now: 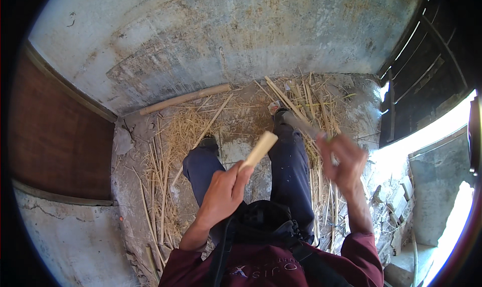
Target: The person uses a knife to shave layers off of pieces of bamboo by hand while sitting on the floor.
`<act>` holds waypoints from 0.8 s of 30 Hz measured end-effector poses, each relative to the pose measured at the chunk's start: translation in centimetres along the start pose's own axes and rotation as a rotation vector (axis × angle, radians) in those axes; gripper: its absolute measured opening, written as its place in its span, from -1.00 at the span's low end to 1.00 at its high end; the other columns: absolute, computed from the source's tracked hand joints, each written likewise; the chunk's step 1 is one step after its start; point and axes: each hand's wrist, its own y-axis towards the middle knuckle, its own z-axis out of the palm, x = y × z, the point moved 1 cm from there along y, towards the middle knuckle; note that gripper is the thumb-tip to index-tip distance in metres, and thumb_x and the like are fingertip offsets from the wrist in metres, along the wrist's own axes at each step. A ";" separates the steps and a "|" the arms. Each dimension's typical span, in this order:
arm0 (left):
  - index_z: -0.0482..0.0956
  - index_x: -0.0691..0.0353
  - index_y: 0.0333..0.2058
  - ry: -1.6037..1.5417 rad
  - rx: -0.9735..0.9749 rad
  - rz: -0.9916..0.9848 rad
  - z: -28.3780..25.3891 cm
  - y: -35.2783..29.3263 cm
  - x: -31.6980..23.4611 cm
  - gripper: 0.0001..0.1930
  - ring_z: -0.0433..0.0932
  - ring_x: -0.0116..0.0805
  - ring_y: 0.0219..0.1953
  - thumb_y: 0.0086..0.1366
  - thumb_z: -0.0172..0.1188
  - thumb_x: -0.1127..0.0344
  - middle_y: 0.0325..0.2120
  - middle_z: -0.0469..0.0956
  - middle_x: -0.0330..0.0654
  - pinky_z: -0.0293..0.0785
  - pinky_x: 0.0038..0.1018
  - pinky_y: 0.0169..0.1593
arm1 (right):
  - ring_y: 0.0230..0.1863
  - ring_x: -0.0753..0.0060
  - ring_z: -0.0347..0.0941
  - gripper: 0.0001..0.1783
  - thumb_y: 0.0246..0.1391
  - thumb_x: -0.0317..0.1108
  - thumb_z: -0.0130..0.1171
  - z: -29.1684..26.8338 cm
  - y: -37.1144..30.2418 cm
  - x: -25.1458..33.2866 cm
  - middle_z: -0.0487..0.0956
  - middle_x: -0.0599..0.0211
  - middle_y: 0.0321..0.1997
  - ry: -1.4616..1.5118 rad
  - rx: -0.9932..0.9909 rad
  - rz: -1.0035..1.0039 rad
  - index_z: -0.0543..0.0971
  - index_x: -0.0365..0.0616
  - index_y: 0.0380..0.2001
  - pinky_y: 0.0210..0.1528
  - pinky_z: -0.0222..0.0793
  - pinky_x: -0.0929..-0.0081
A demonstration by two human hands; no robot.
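My left hand (222,195) is closed round a short, pale yellow bamboo piece (262,149), which sticks up out of the fist and leans to the right. To its right my right hand (343,159), smeared by motion, grips a knife. The knife's grey blade (299,124) is blurred and points up and left, apart from the bamboo. Most of the knife's handle is hidden in the fingers. Below both hands are my legs in dark trousers (290,174), with a black bag (263,216) at the waist.
Thin shavings (183,131) and long split strips (159,186) litter the floor on both sides of my legs. A thick bamboo pole (186,99) lies along the stained wall (241,36). Broken rubble (396,206) is at the right, and a brown panel (65,131) stands at the left.
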 end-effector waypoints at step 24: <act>0.56 0.45 -0.03 -0.026 0.007 -0.015 0.1 0.3 0.1 -0.64 0.53 0.01 -0.65 0.68 0.05 0.17 -0.63 0.47 0.04 0.37 -0.22 -0.49 | -0.66 0.51 0.45 -0.71 -0.03 -0.37 0.58 0.5 -1.5 3.6 0.55 0.53 -0.51 0.190 0.136 -0.155 0.83 0.12 -0.18 -0.67 0.30 0.43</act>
